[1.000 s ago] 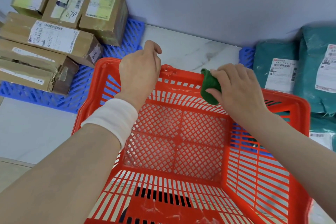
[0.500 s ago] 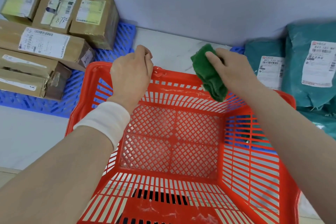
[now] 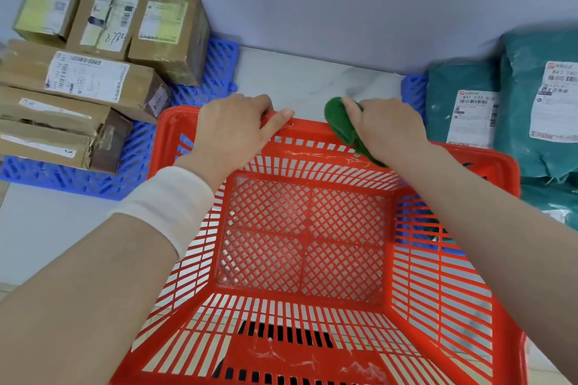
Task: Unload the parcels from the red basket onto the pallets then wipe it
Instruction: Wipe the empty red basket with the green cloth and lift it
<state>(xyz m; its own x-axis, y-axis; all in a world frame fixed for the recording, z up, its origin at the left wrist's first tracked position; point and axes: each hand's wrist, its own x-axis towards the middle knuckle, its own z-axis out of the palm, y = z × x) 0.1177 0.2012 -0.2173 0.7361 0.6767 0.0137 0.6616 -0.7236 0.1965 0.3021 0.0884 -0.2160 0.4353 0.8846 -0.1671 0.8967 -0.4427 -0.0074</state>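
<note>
The right hand (image 3: 386, 126), clamped on the crumpled green cloth (image 3: 342, 125), has slid to the red slotted plastic basket (image 3: 438, 275)'s twelve-o'clock rim to wipe it, while the left hand (image 3: 231, 131) grips that rim at eleven o'clock, steadying.

Basket (image 3: 316, 316) interior open; cartons (image 3: 87, 78) crowd left, bags (image 3: 513, 109) right.

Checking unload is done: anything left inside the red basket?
No parcels: the basket shows bare mesh floor. The right hand presses a green cloth on its far rim. Forearms hide part of the side walls.

glossy plastic basket (image 3: 450, 275), fuzzy cloth (image 3: 341, 125), cardboard boxes (image 3: 87, 81)
</note>
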